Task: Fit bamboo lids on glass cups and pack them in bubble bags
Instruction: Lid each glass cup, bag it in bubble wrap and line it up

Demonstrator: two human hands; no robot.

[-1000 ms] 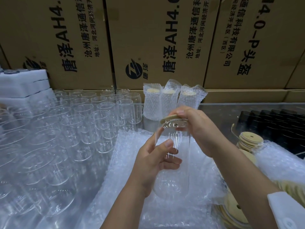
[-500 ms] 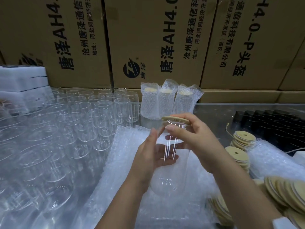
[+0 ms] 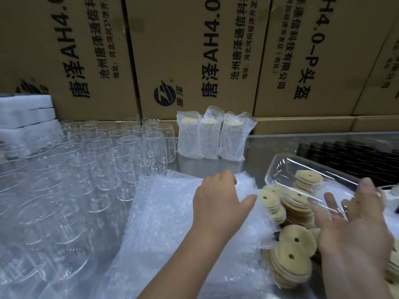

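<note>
**Cup tipped over in one hand, other hand on the bags**

The right hand (image 3: 354, 214) grasps a glass cup (image 3: 287, 167) tilted nearly flat above the heap of bamboo lids (image 3: 291, 251), base pointing up and left (its mouth is hidden by the hand and blur). The left hand (image 3: 216, 201) lies on the stack of bubble bags (image 3: 172, 223), thumb out, fingers bent down; whether they pinch a bag cannot be told. Three wrapped cups (image 3: 210, 137) stand against the cartons (image 3: 194, 50), beside rows of bare glasses (image 3: 97, 165).
</note>
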